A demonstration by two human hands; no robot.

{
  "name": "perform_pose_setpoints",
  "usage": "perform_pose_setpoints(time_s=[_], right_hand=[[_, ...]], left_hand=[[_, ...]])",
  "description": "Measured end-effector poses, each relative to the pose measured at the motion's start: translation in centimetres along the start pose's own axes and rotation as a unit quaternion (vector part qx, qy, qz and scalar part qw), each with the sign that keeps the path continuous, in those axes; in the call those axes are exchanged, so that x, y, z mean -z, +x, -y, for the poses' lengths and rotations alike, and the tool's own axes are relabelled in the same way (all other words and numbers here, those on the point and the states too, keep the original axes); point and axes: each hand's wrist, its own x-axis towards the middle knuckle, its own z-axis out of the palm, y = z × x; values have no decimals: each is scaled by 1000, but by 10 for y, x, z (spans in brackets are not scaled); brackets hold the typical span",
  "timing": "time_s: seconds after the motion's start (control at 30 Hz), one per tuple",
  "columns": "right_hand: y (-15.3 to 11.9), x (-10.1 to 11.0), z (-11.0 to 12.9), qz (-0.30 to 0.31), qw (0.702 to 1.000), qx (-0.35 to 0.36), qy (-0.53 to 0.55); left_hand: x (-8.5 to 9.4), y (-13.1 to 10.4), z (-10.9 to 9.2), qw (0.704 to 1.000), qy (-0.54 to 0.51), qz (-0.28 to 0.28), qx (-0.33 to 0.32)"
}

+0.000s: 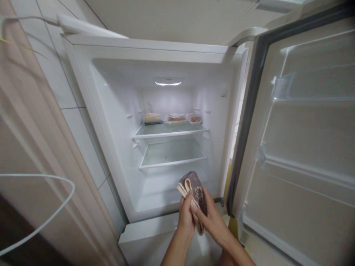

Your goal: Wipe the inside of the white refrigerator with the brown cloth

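Note:
My left hand (186, 214) and my right hand (212, 218) together grip a folded brown and tan cloth (193, 186), held in front of the open fridge (111, 111). The cloth sits just below the lower glass shelf (172, 162), at the fridge's bottom compartment. The upper glass shelf (169, 133) carries three food containers (175, 118) at the back. Both forearms reach up from the bottom of the view.
The fridge door (305, 147) stands open on the right, its door racks bare. A tiled wall (74, 122) and a beige curtain (30, 147) lie to the left. A white cable (55, 210) loops across the lower left. The interior lamp (168, 83) is lit.

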Motion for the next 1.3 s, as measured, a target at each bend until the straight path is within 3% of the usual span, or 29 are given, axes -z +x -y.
perform_pose_setpoints(time_s=[0.13, 0.23, 0.33, 0.37, 0.4, 0.5, 0.57, 0.63, 0.7, 0.8, 0.87, 0.9, 0.97, 1.03, 1.1, 1.17, 1.3], right_hand=[[51, -26, -16, 23, 968, -89, 235], [75, -28, -30, 10, 929, -169, 330], [99, -22, -36, -63, 947, -167, 268], [106, -20, -36, -84, 959, -143, 231], [112, -18, -36, -92, 973, -104, 182], [121, -23, -38, -39, 997, 33, -59], [118, -36, -45, 60, 961, 66, -261], [113, -53, -53, 163, 917, 35, -363], [109, -69, -62, 204, 899, 6, -387], [114, -85, -71, 139, 910, -2, -391], [120, -92, -76, 116, 906, -11, -406], [123, -95, -78, 117, 901, -17, -417], [127, -105, -80, 137, 892, -23, -431], [128, -117, -78, 168, 888, -5, -427], [129, -130, -74, 206, 889, 26, -409], [129, -142, -67, 239, 890, 62, -384], [126, -155, -59, 278, 892, 115, -337]], left_hand=[[-2, 8, -3, 992, 4, 126, 5], [11, 20, -20, 992, 71, 103, -12], [47, 38, -46, 967, 232, 45, -97], [63, 45, -56, 936, 322, 21, -144], [81, 51, -66, 875, 441, -14, -198], [134, 66, -93, 818, 518, -96, -231], [162, 69, -105, 786, 554, -119, -248], [184, 65, -112, 760, 582, -115, -266], [199, 55, -114, 711, 625, -90, -309], [211, 35, -117, 567, 690, -87, -441], [209, 23, -124, 476, 695, -141, -520], [207, 18, -129, 449, 687, -180, -542], [199, 14, -136, 438, 656, -259, -557], [193, 18, -136, 463, 634, -281, -552], [192, 29, -127, 492, 651, -220, -534], [195, 46, -114, 498, 691, -145, -503], [210, 82, -96, 483, 741, -119, -452]])
